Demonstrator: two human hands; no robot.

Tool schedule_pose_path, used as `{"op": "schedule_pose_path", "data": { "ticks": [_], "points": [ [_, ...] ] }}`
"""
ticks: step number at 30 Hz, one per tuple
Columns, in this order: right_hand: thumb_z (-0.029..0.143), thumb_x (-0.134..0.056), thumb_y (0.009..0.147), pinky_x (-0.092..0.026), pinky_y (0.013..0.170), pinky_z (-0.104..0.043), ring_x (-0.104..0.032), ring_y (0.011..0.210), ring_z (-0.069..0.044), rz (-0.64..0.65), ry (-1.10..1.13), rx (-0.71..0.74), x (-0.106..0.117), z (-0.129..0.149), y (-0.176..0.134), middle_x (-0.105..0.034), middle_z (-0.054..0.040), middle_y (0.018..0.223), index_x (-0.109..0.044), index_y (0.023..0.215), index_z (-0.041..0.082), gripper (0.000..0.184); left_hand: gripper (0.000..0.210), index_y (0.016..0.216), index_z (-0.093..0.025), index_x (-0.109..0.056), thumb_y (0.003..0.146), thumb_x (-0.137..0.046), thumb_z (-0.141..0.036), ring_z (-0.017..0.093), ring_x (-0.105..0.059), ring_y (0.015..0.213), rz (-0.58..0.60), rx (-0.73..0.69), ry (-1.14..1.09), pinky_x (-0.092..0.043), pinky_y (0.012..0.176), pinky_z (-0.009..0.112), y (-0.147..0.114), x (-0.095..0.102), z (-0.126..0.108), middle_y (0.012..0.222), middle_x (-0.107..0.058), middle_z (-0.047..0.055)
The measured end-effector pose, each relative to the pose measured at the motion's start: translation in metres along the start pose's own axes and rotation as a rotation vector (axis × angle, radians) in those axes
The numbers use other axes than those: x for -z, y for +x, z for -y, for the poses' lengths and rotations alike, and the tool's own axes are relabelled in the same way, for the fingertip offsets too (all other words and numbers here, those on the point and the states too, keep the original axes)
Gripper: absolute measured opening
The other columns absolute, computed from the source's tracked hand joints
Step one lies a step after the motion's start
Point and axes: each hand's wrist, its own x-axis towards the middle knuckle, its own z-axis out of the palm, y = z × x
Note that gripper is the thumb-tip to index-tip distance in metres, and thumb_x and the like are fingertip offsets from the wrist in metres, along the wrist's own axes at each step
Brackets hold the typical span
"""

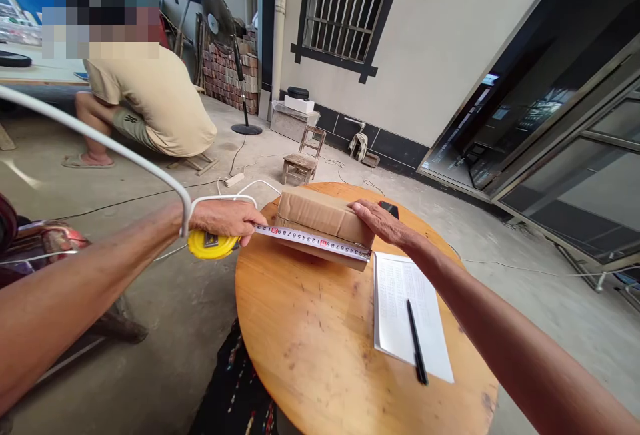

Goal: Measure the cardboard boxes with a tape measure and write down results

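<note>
My left hand (225, 216) grips a yellow tape measure (214, 246) just off the left edge of the round wooden table (320, 328). Its white blade (320, 243) is pulled out to the right along the near side of a brown cardboard box (325, 213), with the numbers upside down to me. My right hand (380, 218) holds the box at its right end, fingers over the top edge. The blade's end lies close to the box's near right corner. Right of the box are sheets of paper (400, 308) with small writing, and a black pen (417, 342) lies across them.
A small black object (389, 209) sits behind my right hand. A white curved tube (125, 148) crosses in front of my left forearm. Beyond are a low wooden chair (301, 158), a standing fan (240, 68), and a person (150, 98) seated on a stool. Cables run over the floor.
</note>
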Motion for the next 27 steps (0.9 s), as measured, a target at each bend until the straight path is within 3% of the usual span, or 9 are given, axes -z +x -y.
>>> {"op": "schedule_pose_path", "data": {
  "ticks": [3, 27],
  "points": [
    [0.045, -0.021, 0.097, -0.04, 0.096, -0.041, -0.053, 0.105, -0.024, 0.008, -0.011, 0.011, -0.002, -0.006, 0.004, -0.059, -0.0086, 0.112, -0.056, 0.102, 0.019, 0.044, 0.023, 0.072, -0.019, -0.067, 0.071, -0.045, -0.012, 0.012, -0.057, 0.052, 0.063, -0.023, -0.019, -0.037, 0.048, 0.019, 0.002, 0.0, 0.001, 0.062, -0.07, -0.002],
    [0.052, -0.024, 0.096, -0.037, 0.102, -0.046, -0.05, 0.118, -0.028, -0.042, -0.042, -0.034, -0.009, -0.005, 0.0, -0.06, -0.0102, 0.124, -0.06, 0.115, 0.02, 0.051, 0.019, 0.068, -0.018, -0.061, 0.072, -0.043, -0.014, 0.013, -0.057, 0.058, 0.032, -0.049, -0.022, -0.038, 0.052, 0.02, 0.009, -0.001, 0.01, 0.069, -0.07, 0.002]
  ]
}}
